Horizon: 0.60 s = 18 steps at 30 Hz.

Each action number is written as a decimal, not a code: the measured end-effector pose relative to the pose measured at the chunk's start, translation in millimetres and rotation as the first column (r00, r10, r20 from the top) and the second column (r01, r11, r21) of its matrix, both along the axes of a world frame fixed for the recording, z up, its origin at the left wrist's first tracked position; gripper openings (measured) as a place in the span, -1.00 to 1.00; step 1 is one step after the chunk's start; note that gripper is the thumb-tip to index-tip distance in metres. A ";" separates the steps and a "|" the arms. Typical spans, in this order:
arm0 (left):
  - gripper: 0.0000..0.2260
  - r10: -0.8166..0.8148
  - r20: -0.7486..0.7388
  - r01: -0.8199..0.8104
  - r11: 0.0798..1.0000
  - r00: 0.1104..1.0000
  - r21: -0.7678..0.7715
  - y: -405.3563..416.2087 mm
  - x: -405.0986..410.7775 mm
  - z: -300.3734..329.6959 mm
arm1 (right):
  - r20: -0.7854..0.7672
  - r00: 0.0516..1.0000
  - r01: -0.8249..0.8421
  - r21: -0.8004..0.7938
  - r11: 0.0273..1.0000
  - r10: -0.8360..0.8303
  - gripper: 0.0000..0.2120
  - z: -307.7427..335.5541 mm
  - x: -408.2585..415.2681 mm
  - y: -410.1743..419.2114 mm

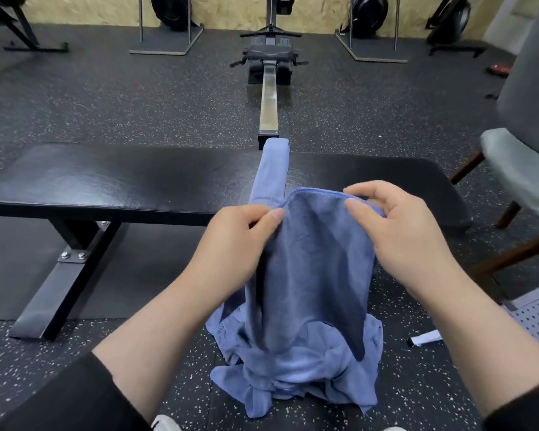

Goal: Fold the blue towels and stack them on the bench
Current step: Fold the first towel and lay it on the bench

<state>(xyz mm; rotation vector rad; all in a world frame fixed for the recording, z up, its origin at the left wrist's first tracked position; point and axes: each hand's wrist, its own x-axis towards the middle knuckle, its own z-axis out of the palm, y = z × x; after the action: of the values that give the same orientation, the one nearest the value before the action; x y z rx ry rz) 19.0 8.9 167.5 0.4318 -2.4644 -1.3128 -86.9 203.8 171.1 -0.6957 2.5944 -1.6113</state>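
Blue terry cloth is pinched at its top hem by both hands: the left hand (231, 234) nips one corner between thumb and curled fingers, the right hand (399, 222) clamps the other the same way. Between them the held towel (315, 269) hangs down onto a crumpled pile of towels (293, 374) on the speckled floor (106, 98). Just beyond the fingertips, a folded towel (273, 169) lies across the black bench (122, 178). Beyond the bench a rowing machine (269, 66) stands; a grey chair (523, 169) sits right of the right hand.

towels (311, 275) are all blue, bench (122, 178) is shiny black, floor (137, 98) dark grey with white speckles, chair (520, 169) grey-green on brown legs, back wall (231, 7) yellowish
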 end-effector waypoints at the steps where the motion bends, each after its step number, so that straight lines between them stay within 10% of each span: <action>1: -0.59 -0.034 0.007 0.034 0.999 0.999 0.000 3.1 -0.1 -0.4 | -0.011 0.999 -0.039 0.024 0.999 0.039 -0.87 0.5 3.0 -2.4; 10: -0.79 -0.144 -0.052 0.153 0.958 0.988 0.241 16.5 -2.1 -3.3 | 0.041 0.925 -0.376 0.233 0.897 0.377 -0.58 -0.9 17.0 -9.5; 18: -0.78 -0.139 -0.068 0.154 0.929 0.988 0.337 17.8 -1.4 -4.4 | 0.042 0.932 -0.360 0.204 0.910 0.360 -0.92 0.4 22.8 -12.0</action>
<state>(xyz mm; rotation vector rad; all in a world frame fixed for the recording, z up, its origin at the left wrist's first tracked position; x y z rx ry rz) 17.6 26.7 163.1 0.2966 -2.2716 -1.8035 -64.2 191.7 171.4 -1.0738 2.3980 -1.2112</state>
